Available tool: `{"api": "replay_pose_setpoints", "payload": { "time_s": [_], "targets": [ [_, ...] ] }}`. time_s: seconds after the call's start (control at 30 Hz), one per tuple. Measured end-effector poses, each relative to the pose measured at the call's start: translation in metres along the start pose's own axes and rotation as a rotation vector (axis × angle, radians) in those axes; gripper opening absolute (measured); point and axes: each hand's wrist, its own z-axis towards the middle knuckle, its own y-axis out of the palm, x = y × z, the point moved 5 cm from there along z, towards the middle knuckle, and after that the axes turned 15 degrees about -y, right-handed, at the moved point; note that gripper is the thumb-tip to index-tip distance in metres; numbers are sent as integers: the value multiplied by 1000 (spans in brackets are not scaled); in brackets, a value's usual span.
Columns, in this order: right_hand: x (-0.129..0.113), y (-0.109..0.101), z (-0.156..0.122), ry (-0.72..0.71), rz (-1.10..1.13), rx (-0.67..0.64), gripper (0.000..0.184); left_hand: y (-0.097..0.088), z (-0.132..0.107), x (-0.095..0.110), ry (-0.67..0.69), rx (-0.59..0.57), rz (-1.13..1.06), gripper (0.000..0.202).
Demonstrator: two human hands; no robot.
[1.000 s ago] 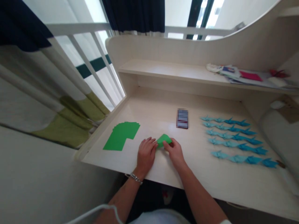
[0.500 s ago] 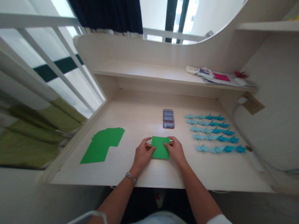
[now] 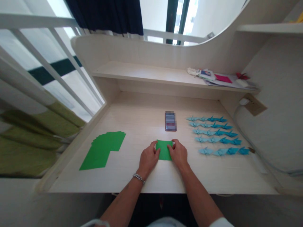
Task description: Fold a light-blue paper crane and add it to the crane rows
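A folded green paper [image 3: 163, 149] lies flat on the pale wooden desk [image 3: 142, 119] near its front edge. My left hand [image 3: 148, 157] rests against the paper's left edge, fingers curled and pressing on it. On the paper's right side my right hand [image 3: 178, 153] does the same, fingers bent onto the sheet. A fanned stack of green sheets [image 3: 103, 148] lies to the left. At the right, rows of blue paper cranes [image 3: 216, 133] are laid out.
A phone [image 3: 170, 121] lies just beyond the paper. The shelf [image 3: 146, 73] above the desk carries papers and a pink sheet [image 3: 222, 78] at its right end. A cable [image 3: 260, 157] runs along the right wall. White railing and curtains stand at the left.
The green paper went from a small lifted fold to a flat rectangle on the desk. Both hands have closed in on its sides. The view swung right and steadied.
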Motion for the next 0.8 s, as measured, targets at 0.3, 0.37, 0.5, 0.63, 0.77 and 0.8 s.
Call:
{"api": "replay_pose_setpoints", "payload": {
  "time_s": [0.3,0.37,0.5,0.63,0.77,0.8],
  "targets": [
    [4,-5,64,83,-102,129,75,3,-1,-2,58,26,41,25],
    [0,2,85,115,-115,114,82,4,-2,-3,67,18,31,25],
    [-16,21,112,145,-167,132,71,4,-3,-4,64,4,18,24],
    [-51,51,128,54,-144,125,64,2,-4,-1,63,-30,50,23],
    [-93,83,143,-22,-85,61,65,-4,-4,-8,-4,-81,108,20],
    [-101,89,146,-25,-79,62,66,-7,-3,-11,-22,-71,120,20]
  ]
}}
